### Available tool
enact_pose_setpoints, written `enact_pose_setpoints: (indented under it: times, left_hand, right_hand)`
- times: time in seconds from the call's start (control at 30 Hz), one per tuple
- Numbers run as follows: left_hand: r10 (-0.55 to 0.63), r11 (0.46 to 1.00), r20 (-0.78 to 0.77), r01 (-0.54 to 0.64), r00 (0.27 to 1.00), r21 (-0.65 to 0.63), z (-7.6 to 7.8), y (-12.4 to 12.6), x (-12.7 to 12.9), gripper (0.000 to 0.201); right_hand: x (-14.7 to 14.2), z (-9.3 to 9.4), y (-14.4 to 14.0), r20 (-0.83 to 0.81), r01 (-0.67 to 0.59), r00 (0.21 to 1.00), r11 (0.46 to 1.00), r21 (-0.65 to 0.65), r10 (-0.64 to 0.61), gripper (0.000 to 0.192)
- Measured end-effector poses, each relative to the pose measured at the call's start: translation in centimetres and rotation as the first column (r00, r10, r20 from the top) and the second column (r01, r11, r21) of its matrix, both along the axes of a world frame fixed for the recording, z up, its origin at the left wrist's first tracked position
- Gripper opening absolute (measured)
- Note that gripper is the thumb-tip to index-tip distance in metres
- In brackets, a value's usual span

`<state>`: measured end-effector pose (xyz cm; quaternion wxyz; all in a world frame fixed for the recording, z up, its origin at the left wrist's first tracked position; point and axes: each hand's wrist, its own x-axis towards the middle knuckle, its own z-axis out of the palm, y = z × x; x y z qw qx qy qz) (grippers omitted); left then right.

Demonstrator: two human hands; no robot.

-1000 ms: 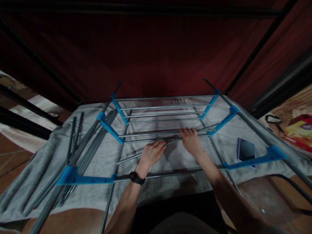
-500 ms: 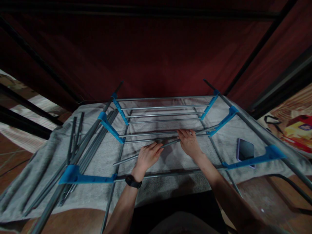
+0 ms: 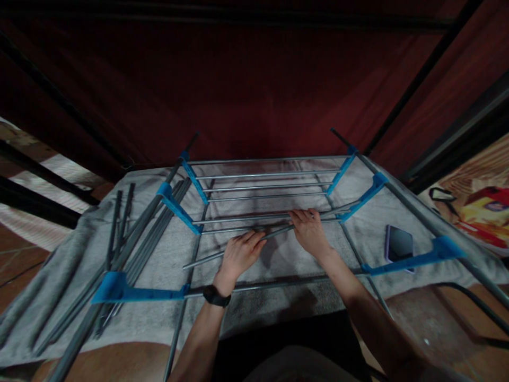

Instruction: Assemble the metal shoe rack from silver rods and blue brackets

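Gripping one loose grey rod (image 3: pixel 207 258): left hand (image 3: pixel 238 254) and right hand (image 3: pixel 310 233), both closed; six blue brackets; one phone (image 3: pixel 398 244)

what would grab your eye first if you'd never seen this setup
The bright blue plastic brackets on the grey metal rack frame, laid on a grey towel at the centre. Next, the left hand and right hand gripping one slanted loose rod. A dark phone lies at right on the towel.
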<state>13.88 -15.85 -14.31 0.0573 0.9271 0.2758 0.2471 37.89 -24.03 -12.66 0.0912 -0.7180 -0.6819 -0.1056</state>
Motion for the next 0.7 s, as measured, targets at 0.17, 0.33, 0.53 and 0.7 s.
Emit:
enact_pose_setpoints:
  times: [0.17, 0.33, 0.53, 0.7]
  left_hand:
    - [-0.017, 1.0, 0.014, 0.017, 1.0, 0.019, 0.5, 0.1, 0.0, 0.027]
    - [-0.015, 0.999, 0.009, 0.015, 1.0, 0.035, 1.1, 0.0, 0.0, 0.026]
    - [-0.013, 0.998, -0.011, 0.014, 1.0, 0.068, 1.5, -0.1, -0.1, 0.025]
    - [-0.018, 0.997, -0.018, 0.019, 1.0, 0.071, 2.0, -0.2, -0.1, 0.026]
  right_hand:
    - [-0.1, 0.5, 0.0, -0.004, 0.008, 1.0, 1.0, 0.016, -0.008, 0.042]
    - [0.0, 0.7, -0.1, -0.002, 0.0, 1.0, 1.0, 0.029, 0.001, 0.041]
    - [0.0, 1.0, -0.2, -0.009, -0.009, 1.0, 0.999, 0.039, 0.01, 0.042]
    - [-0.2, 1.4, -0.3, -0.018, -0.009, 1.0, 0.999, 0.048, 0.01, 0.042]
